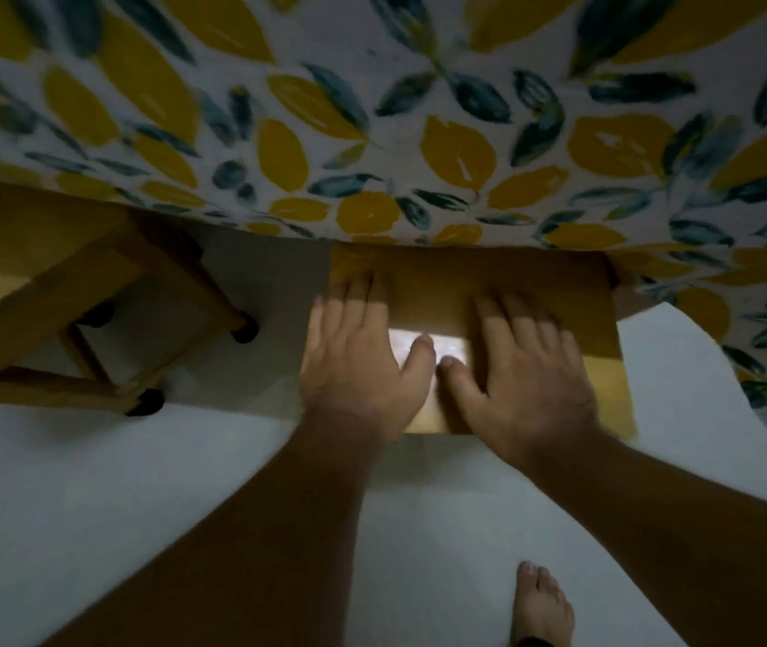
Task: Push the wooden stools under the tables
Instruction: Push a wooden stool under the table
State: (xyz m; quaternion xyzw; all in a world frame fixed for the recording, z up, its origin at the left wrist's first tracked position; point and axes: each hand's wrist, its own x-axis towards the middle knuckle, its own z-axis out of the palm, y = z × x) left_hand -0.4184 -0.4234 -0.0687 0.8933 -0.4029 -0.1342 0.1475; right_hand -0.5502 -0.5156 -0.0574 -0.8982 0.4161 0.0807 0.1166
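The wooden stool stands on the pale floor with its far end tucked beneath the hanging edge of the lemon-print tablecloth, its near end sticking out. Both palms lie flat on its seat: the left hand and right hand side by side, fingers spread and gripping nothing, thumbs nearly meeting. To the left, a second stool sits half under the cloth, black-capped feet showing. A bare foot rests near the right arm.
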